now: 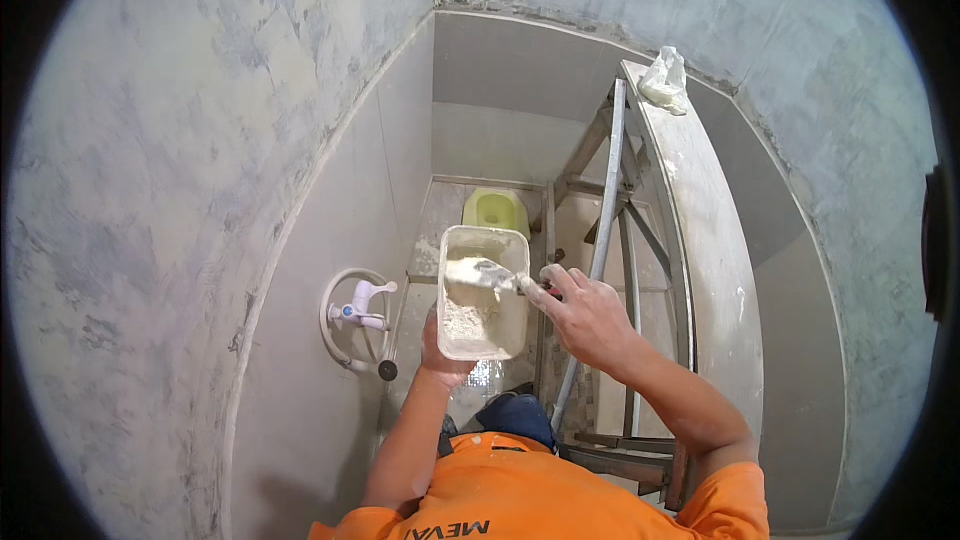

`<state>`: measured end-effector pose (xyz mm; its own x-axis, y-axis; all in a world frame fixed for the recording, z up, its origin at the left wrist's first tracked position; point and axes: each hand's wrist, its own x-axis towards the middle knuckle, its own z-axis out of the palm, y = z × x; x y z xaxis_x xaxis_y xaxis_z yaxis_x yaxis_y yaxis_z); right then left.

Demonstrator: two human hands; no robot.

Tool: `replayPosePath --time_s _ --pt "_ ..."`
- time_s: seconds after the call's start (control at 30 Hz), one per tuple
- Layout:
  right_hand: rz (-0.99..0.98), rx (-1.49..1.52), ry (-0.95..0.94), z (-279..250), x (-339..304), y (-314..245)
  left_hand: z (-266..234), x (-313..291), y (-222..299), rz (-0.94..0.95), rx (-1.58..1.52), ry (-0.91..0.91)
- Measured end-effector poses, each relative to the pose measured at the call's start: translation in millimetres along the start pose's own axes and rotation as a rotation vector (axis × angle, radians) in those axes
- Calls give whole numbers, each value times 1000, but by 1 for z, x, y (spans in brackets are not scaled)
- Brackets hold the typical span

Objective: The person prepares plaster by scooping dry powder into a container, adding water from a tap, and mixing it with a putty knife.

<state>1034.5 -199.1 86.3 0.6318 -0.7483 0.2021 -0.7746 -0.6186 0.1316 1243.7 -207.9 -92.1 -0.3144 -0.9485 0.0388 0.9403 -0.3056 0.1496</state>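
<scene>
The right hand (590,318) is closed around the handle of a putty knife (487,274), whose blade runs leftward from the fingers into the white plastic tub (484,292). The left hand (443,360) cups that tub from beneath, fingers curled around its near end.

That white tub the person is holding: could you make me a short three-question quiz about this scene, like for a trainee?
1. True or false: the left hand holds the white tub from below.
2. What does the right hand hold into the tub? A) a trowel B) a hose C) a brush
3. What is fixed to the wall at left?

Key:
1. True.
2. A, a trowel smeared with pale paste.
3. A white tap with a coiled hose.
</scene>
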Motion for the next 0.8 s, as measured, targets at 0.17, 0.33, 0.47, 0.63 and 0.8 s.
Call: replayPosePath --time_s 0.17,0.33,0.47,0.63,0.8 --pt "-76 290 -78 -6 -10 12 -11 -5 5 -98 -165 4" --pt "75 797 -63 -3 -15 26 6 -7 3 53 -7 161" --pt "-61 758 -141 16 -28 35 -10 -3 -7 -16 -157 6" --pt "-59 316 36 28 -37 27 -26 0 -10 -96 -82 76" --pt "54 380 227 36 -33 29 -26 -8 -12 -68 -22 129"
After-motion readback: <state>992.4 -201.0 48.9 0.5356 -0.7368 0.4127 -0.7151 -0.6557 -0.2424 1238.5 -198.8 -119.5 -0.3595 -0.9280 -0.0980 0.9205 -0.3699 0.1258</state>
